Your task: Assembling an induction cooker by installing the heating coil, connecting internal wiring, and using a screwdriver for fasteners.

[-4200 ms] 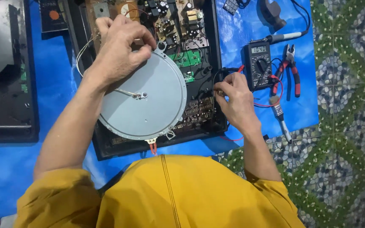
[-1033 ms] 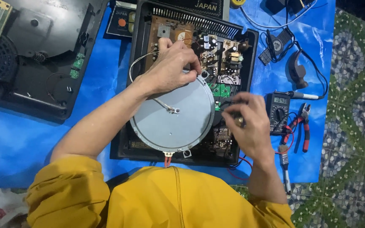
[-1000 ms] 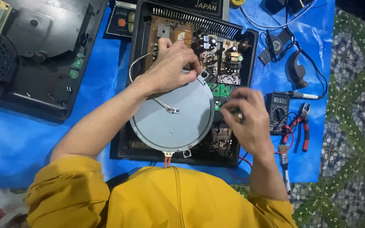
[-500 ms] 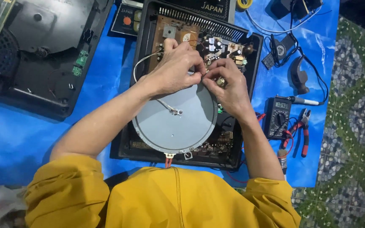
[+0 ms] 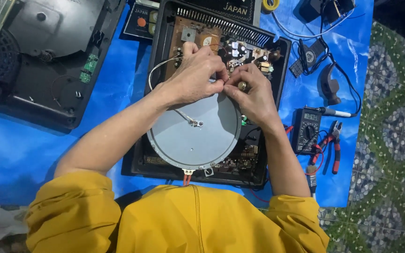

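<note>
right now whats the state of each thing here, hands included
left hand: fingertips pinched at the disc's far edge
right hand: fingertips meeting the left's
grey coil disc: lying flat in the open case
cooker case: cover off, circuit boards exposed
multimeter: lying flat on the blue sheet, leads attached
red-handled pliers: lying by the multimeter
second casing: opened, lying on the left

Matt grey disc (image 5: pixel 198 136), glossy blue plastic sheet (image 5: pixel 19 154), black plastic casing (image 5: pixel 155 56)
</note>
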